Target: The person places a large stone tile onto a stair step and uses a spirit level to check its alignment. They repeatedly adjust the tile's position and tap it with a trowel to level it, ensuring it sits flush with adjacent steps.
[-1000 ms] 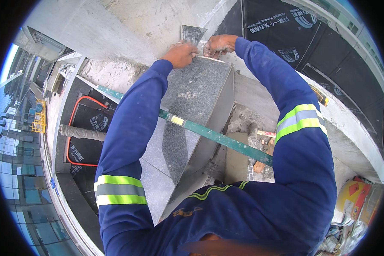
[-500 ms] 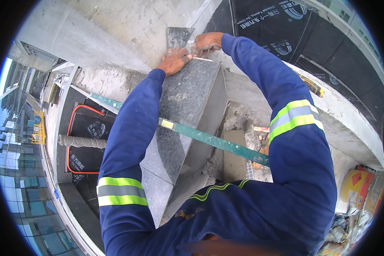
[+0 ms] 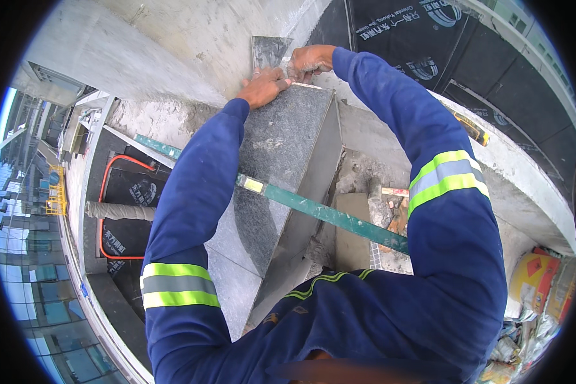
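Observation:
My left hand (image 3: 265, 88) rests at the far end of a grey stone slab (image 3: 281, 147), fingers stretched out, beside a small dark grey plate-like piece (image 3: 269, 52) that stands against the concrete wall. Just to its right, my right hand (image 3: 310, 61) is bent over the same corner with its fingers closed. A narrow pale sliver shows by those fingers, but what they hold is hidden. Across the slab, below both hands, lies a long green spirit level (image 3: 339, 219) with a yellowish vial; my left forearm covers part of it.
Black membrane sheets (image 3: 403, 38) cover the far right wall. A yellow-and-black tool (image 3: 472, 130) lies on the concrete ledge beyond my right arm. Rubble and a grey block (image 3: 352, 224) sit right of the slab. At lower right are a yellow-and-red drum (image 3: 534, 278) and crumpled bags.
Both hands stay at the slab's far corner. My left hand's fingers have shifted slightly, and my right hand has moved up a little. The level and slab have not moved.

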Demonstrator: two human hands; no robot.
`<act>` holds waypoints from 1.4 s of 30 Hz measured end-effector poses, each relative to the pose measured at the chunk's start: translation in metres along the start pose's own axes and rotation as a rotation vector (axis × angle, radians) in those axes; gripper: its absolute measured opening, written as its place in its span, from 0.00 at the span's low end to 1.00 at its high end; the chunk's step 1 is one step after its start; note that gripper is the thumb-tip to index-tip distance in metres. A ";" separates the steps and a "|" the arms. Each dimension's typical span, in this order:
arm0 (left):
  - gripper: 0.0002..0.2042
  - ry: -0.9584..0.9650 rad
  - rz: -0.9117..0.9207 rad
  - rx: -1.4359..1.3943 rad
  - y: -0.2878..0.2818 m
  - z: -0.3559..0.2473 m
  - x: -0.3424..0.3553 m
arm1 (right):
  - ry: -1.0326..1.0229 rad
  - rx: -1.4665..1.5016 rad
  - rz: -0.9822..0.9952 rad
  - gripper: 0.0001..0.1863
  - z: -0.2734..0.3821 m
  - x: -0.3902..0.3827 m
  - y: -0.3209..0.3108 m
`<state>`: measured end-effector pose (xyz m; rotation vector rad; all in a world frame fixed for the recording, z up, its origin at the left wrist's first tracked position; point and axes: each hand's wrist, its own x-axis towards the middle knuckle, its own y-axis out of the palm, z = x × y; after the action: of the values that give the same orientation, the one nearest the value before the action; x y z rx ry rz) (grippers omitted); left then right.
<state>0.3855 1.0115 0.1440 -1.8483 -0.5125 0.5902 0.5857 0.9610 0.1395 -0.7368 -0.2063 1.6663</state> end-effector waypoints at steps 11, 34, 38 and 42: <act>0.24 -0.025 0.013 -0.021 -0.004 -0.007 -0.004 | -0.051 -0.110 -0.017 0.08 -0.001 0.013 0.000; 0.17 0.023 0.020 -0.149 -0.008 -0.003 -0.006 | 0.097 -0.001 0.106 0.10 0.004 0.014 -0.007; 0.16 0.009 -0.016 -0.153 -0.008 -0.006 -0.010 | 0.057 0.087 0.090 0.10 0.001 0.018 -0.004; 0.16 -0.016 -0.052 -0.234 -0.008 -0.001 -0.002 | 0.047 0.083 0.094 0.12 -0.001 0.028 -0.005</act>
<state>0.3839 1.0122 0.1520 -2.0451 -0.6613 0.5277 0.5884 0.9878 0.1318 -0.7322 -0.0695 1.7343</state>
